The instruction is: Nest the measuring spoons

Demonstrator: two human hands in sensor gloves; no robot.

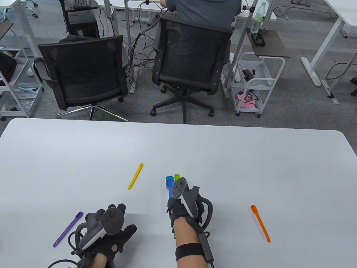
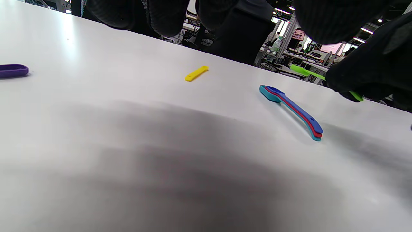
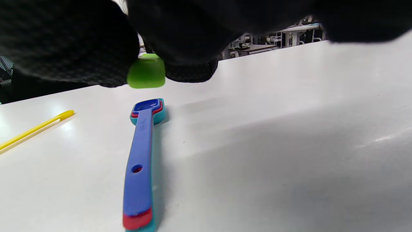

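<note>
On table (image 1: 251,156): seven measuring spoons (image 1: 135,176)

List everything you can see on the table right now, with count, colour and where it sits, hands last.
Nested spoon stack: three, blue on red on teal, table centre.
Green spoon: one, held above the stack.
Yellow spoon: one, left of the stack.
Purple spoon: one, near left.
Orange spoon: one, near right.
Table: one, white.
Left hand: black glove, beside the purple spoon, holding nothing.
Right hand: black glove, holds the green spoon.

Black gloves, grey trackers, bare forearms
</note>
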